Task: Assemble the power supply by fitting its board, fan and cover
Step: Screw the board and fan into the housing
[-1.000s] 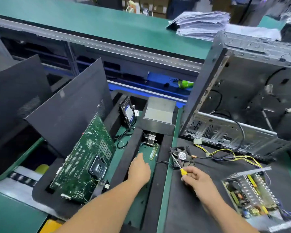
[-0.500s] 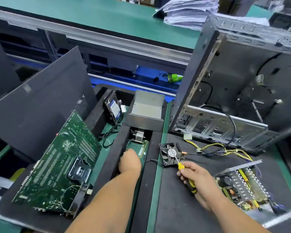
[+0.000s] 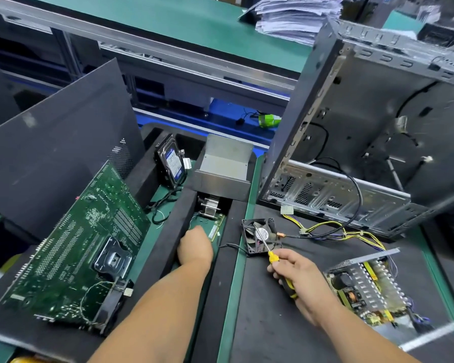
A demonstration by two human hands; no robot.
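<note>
Both hands are busy: our right hand [image 3: 298, 275] grips the screwdriver [image 3: 269, 251] just before the fan [image 3: 260, 235], nearer than our left hand [image 3: 194, 247], whose hidden fingers we cannot judge.

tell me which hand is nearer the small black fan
Right. The right hand grips a yellow screwdriver just below the fan, the tip over its hub. The left hand is off to the fan's left, down in the foam tray slot.
</note>
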